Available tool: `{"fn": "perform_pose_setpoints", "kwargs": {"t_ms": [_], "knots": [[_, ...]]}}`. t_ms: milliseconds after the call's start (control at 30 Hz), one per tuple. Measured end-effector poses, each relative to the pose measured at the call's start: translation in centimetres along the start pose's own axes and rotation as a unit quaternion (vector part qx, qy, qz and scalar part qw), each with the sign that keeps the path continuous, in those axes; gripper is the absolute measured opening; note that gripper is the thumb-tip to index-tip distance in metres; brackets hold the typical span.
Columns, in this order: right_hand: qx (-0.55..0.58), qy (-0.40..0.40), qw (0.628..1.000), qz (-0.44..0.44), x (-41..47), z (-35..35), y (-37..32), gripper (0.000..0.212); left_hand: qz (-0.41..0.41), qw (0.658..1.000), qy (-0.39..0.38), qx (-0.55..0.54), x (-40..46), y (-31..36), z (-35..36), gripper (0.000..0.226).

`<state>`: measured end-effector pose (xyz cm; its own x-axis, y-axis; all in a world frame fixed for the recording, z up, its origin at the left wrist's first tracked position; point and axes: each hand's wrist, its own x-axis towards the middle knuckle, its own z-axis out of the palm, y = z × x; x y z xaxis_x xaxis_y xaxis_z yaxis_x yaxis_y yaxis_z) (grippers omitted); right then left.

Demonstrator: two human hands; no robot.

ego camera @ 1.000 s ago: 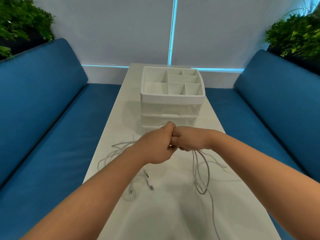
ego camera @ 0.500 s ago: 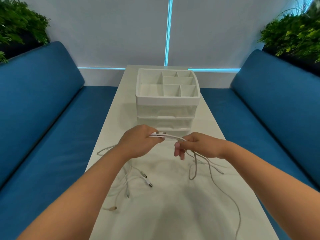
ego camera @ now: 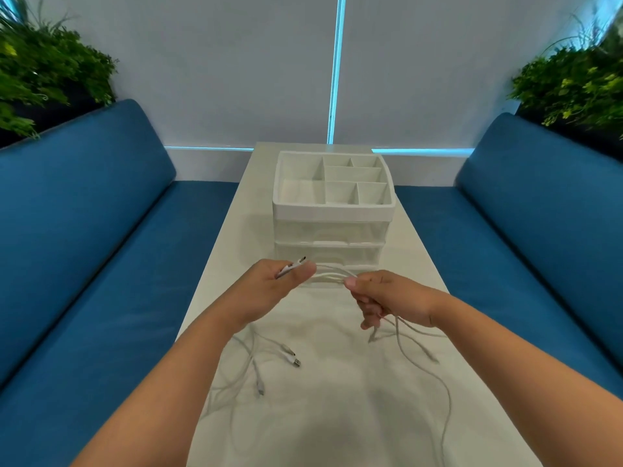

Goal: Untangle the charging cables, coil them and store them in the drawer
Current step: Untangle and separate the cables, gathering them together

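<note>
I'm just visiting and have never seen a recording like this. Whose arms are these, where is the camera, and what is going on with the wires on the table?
No machine here: a person wears a camera on the head, looking down at both bare hands. The left hand pinches a thin white charging cable near its plug, and the right hand grips the same strands, stretched between them. More loose white cables lie on the long white table. Behind stands a white plastic drawer organiser with an open divided tray on top, its drawers closed. Blue sofas flank the table.

left hand (ego camera: 269,291): fingers pinched, raised | right hand (ego camera: 387,296): fingers curled, raised
</note>
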<state>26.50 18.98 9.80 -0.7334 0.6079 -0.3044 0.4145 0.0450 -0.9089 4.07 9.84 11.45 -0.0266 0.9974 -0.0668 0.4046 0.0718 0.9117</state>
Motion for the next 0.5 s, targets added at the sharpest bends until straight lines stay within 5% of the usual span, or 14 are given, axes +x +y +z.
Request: {"fn": "perform_pose_setpoints", "kwargs": {"t_ms": [200, 400, 500], "knots": [[0.064, -0.026, 0.998, 0.009, -0.3, -0.8, -0.8, 0.051, -0.060, 0.997, 0.041, -0.025, 0.1, 0.5, -0.5, 0.057], [-0.074, -0.059, 0.995, 0.027, -1.1, -1.4, -1.4, 0.037, -0.046, 0.996, 0.069, 0.013, 0.0, 0.5, -0.7, 0.055], [-0.124, -0.041, 0.991, 0.034, -0.9, -1.1, -1.4, 0.045, -0.043, 0.994, 0.098, 0.014, 0.2, 1.1, -0.4, 0.055]]}}
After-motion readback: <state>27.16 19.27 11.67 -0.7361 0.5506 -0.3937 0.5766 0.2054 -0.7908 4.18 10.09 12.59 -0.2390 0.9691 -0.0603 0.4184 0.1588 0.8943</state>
